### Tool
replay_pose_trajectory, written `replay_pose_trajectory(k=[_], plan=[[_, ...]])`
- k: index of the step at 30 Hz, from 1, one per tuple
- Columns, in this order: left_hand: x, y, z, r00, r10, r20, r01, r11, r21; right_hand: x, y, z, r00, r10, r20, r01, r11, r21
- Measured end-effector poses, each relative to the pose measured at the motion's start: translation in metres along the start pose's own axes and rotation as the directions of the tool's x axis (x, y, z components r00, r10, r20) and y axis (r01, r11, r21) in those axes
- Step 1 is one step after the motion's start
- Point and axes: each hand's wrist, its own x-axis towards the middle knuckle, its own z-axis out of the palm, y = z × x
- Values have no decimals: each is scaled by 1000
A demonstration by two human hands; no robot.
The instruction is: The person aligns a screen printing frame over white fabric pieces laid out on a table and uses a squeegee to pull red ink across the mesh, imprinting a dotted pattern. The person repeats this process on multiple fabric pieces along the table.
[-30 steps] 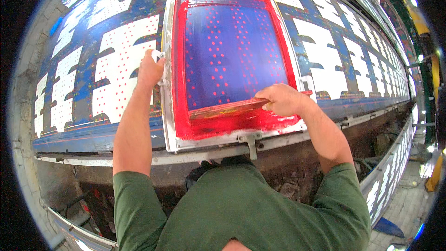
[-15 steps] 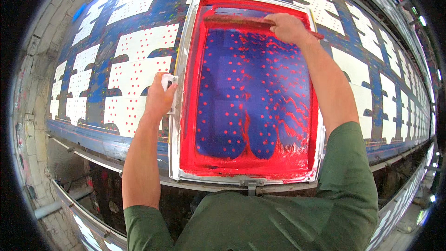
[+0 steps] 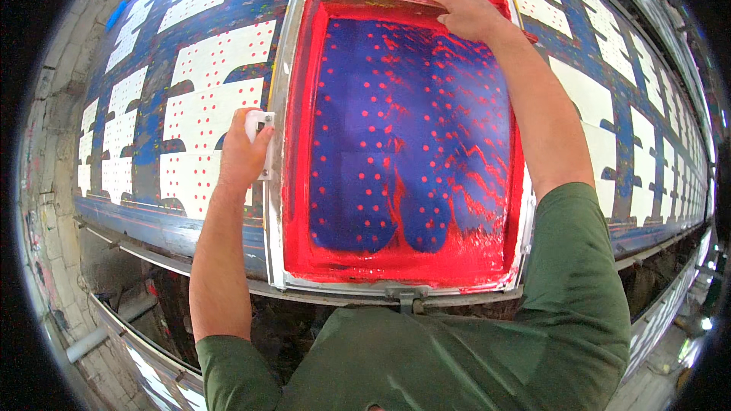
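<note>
A screen-printing frame (image 3: 278, 205) with pale metal edges lies in front of me on the long table. Its blue mesh (image 3: 358, 129) carries rows of red dots, and thick red ink (image 3: 396, 266) covers the border, with streaks on the right side. My right hand (image 3: 474, 15) is closed on a red-smeared squeegee (image 3: 381, 1) lying across the frame's far end. At the frame's left edge, my left hand (image 3: 245, 148) wraps round a white handle (image 3: 260, 125) fixed to that side.
White fabric pieces (image 3: 209, 106) with red dots lie in rows on the blue, ink-stained table (image 3: 175, 232), left, right and beyond the frame. A metal rail (image 3: 145, 255) runs along the near edge. A block wall or walkway (image 3: 57, 144) borders the far left.
The squeegee and my right hand sit slightly higher in the picture. The frame and my left hand appear shifted a little left, along with the view of the table.
</note>
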Motion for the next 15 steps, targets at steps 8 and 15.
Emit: replay_pose_trajectory(k=[8, 15], plan=[[7, -20, 7, 990, 127, -67, -119, 987, 112, -94, -70, -8, 990, 23, 141, -30, 998, 48], [5, -17, 6, 984, 104, -146, -75, 979, 191, -211, -162, -9, 984, 78, 160, -88, 995, 56]])
